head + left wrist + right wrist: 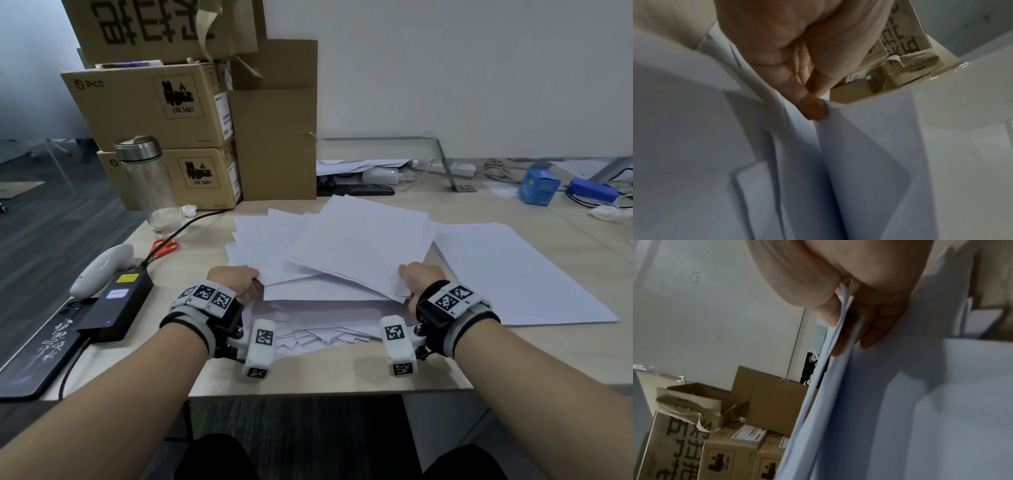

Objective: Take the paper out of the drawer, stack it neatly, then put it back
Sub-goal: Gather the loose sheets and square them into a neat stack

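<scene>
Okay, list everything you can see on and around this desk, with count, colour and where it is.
loose white paper sheets: many, white, messy pile at desk centre, lifted at the near edge
flat paper stack: one, white, right of the pile
brown cardboard boxes: several, stacked at the back left
clear bottle with steel lid: one, in front of the boxes
red-handled scissors: one, left of the pile
black power brick: one, left near edge
blue carton: one, back right
light wooden desk: one, beige
left hand: grips the pile's left edge
right hand: grips the pile's right edge
</scene>
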